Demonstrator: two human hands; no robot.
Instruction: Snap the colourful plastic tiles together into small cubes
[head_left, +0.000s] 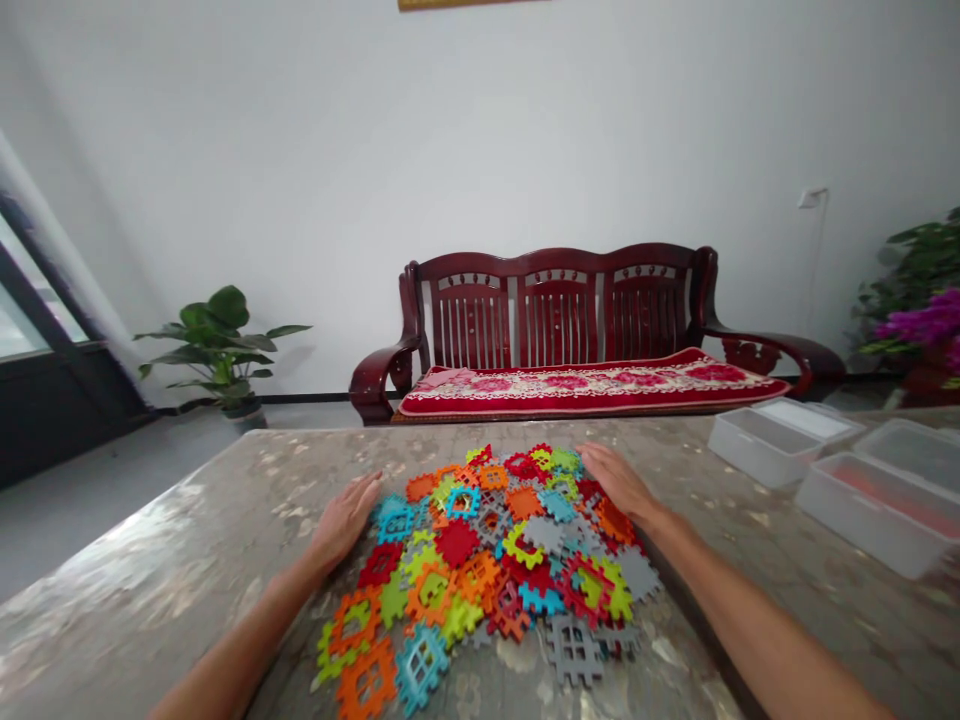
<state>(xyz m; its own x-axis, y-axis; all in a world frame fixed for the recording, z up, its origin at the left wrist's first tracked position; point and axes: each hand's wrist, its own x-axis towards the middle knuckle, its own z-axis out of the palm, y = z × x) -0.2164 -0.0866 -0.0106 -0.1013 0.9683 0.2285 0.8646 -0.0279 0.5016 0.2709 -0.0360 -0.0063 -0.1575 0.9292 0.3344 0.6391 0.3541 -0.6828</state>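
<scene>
A loose heap of flat plastic interlocking building pieces (457, 543) with notched edges covers the middle of the table in red, orange, lime, blue and grey. Some pieces are solid, others have window-like cut-outs. Along the heap's left side lies my left hand (346, 522), fingers stretched forward and nothing in it, close to the blue pieces (395, 519). My right hand (616, 482) rests at the far right edge of the heap, fingers extended, beside red and orange pieces (613, 520). Nearest me are a blue window piece (421, 665) and a grey lattice piece (574, 650).
The table (187, 580) has a patterned, shiny cover. Two translucent plastic boxes (862, 510) with lids open stand at the right; reddish content shows in the nearer one. Behind the table is a dark wooden bench (559, 300) with a red cushion, with a potted plant (225, 345) at left.
</scene>
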